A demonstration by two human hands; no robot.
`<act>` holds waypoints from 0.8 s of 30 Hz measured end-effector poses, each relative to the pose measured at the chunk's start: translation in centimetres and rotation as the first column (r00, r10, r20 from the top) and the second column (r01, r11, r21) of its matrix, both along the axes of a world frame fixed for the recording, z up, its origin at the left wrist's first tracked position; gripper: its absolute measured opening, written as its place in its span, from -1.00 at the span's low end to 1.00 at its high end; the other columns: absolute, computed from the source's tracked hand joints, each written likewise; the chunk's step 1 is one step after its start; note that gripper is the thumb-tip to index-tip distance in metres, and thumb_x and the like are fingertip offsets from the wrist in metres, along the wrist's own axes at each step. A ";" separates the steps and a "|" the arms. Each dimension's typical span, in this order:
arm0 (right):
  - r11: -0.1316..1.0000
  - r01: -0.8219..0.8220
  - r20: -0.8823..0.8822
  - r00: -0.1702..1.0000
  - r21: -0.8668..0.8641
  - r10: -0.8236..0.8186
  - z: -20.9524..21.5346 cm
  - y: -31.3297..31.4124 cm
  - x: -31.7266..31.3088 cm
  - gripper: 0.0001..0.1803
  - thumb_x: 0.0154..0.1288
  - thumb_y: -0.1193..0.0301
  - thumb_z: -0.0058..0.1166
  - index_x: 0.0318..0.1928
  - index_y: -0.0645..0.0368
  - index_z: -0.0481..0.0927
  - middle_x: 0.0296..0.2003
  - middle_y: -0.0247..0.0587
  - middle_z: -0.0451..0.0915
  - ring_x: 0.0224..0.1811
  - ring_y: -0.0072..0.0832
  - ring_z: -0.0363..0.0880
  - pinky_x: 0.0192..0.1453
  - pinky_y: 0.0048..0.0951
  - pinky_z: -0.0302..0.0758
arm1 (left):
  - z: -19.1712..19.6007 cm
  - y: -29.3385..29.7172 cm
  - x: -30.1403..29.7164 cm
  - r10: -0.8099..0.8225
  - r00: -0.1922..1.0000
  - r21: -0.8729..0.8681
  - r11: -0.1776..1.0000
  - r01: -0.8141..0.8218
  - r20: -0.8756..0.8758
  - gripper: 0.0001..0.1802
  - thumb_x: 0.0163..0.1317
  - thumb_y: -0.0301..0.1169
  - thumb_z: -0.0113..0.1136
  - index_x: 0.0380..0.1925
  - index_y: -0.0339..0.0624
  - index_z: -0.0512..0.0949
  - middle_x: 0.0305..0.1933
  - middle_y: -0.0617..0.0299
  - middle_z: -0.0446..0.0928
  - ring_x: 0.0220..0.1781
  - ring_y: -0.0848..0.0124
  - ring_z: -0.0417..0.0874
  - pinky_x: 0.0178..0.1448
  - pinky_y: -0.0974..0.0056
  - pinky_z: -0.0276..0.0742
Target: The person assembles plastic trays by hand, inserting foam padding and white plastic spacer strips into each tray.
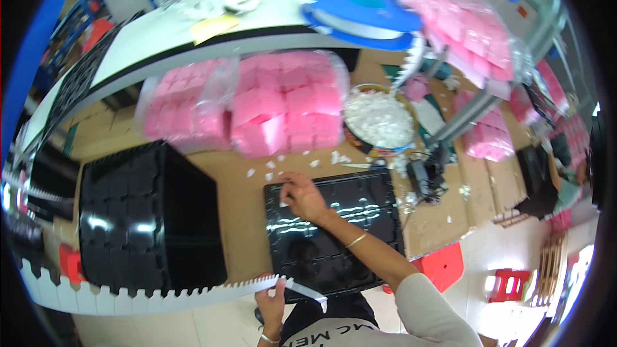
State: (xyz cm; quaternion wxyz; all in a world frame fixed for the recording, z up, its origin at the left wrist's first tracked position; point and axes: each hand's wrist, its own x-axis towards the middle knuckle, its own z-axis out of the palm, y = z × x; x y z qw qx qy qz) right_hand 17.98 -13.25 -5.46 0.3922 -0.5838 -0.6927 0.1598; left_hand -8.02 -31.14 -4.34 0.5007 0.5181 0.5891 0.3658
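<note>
My left hand (272, 301) is at the near edge of a black plastic tray (321, 252), pinching a long white strip (128, 302) with a toothed edge. The strip sweeps in from the far left, and its short free end hangs past my fingers to the right. Over the tray's far left corner is my right hand (303, 198), its fingers curled together. A small white patch shows beside its fingertips; whether they grip it is unclear. The tray has rows of shallow shapes and shiny reflections. My right forearm crosses above it.
To the left stands a tall stack of black trays (122, 218). Behind lie bagged pink blocks (286, 103) and a round tin of white scraps (379, 119). A blue reel (360, 16) rests on the shelf (270, 3). A black adapter (421, 180) sits right of the tray.
</note>
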 end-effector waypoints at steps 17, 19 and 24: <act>0.979 -0.164 0.271 0.954 0.124 0.125 2.2 2.0 0.2 -0.90 0.19 0.48 0.07 -0.34 0.26 0.55 -0.16 -0.06 0.52 0.01 -0.12 0.51 0.11 -0.15 0.42 | -1.2 0.0 -0.6 0.005 0.995 0.090 0.996 0.004 -0.100 -0.74 0.27 -0.34 0.39 -0.31 -0.38 0.66 -0.38 0.24 0.65 -0.34 0.51 0.59 -0.16 0.34 0.53; 0.979 -0.183 0.247 0.956 0.085 0.157 2.7 2.6 -0.2 -0.91 0.19 0.47 0.06 -0.36 0.26 0.54 -0.16 -0.07 0.52 0.01 -0.14 0.51 0.10 -0.15 0.41 | -0.7 0.0 -0.8 -0.022 0.992 0.098 0.995 0.034 -0.122 -0.76 0.28 -0.35 0.38 -0.32 -0.37 0.66 -0.40 0.25 0.63 -0.34 0.51 0.58 -0.17 0.35 0.51; 0.958 -0.287 0.203 0.938 0.001 0.281 2.4 3.2 0.1 -0.94 0.19 0.48 0.12 -0.36 0.20 0.55 -0.10 -0.10 0.49 0.02 -0.10 0.49 0.09 -0.16 0.44 | -1.1 -0.1 -1.3 0.008 0.997 0.063 0.998 -0.003 -0.081 -0.74 0.25 -0.32 0.41 -0.34 -0.37 0.67 -0.33 0.21 0.63 -0.29 0.44 0.58 -0.12 0.34 0.53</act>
